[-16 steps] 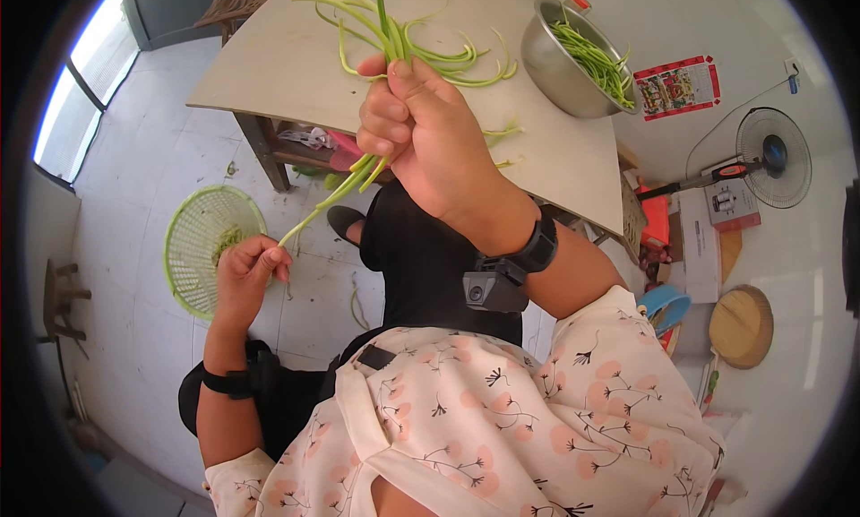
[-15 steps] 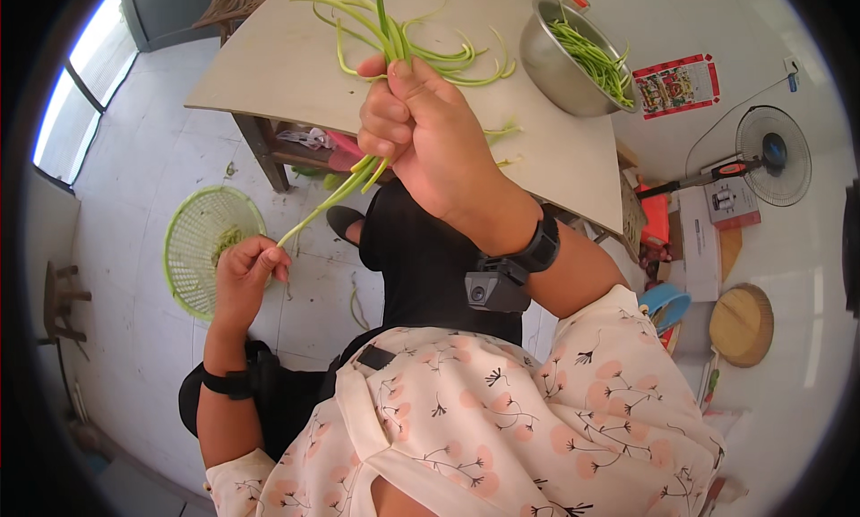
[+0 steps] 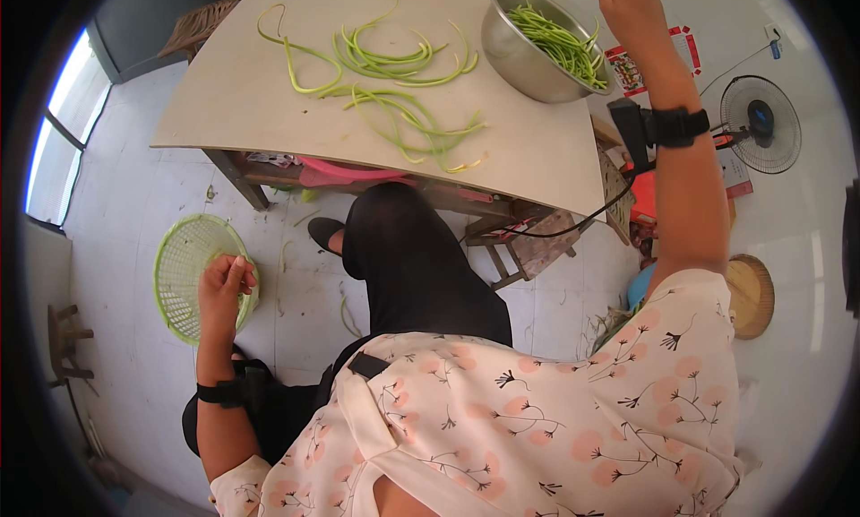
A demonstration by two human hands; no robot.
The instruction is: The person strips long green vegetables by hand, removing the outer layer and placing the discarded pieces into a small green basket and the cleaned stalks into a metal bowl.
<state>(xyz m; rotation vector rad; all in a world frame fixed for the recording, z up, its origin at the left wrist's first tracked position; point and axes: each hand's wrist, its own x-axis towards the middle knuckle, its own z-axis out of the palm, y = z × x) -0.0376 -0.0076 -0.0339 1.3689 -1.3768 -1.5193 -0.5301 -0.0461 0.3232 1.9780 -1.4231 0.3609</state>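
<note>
Two hands, well apart. My left hand (image 3: 224,288) hangs low, fingers curled empty over the green basket's (image 3: 179,280) rim. Long beans (image 3: 403,114) lie lengthwise across the table (image 3: 224,96). My right hand (image 3: 632,6) reaches beside the steel bowl (image 3: 520,56); I cannot tell its grip.

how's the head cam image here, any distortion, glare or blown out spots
Head view: strong fisheye, so the table edge bows and a black rim rings the frame; the window at the left is blown out white-blue; the metal bowl shows soft glare on its wall; the left hand over the green basket is sharp; the right hand is cut by the top edge.
</note>
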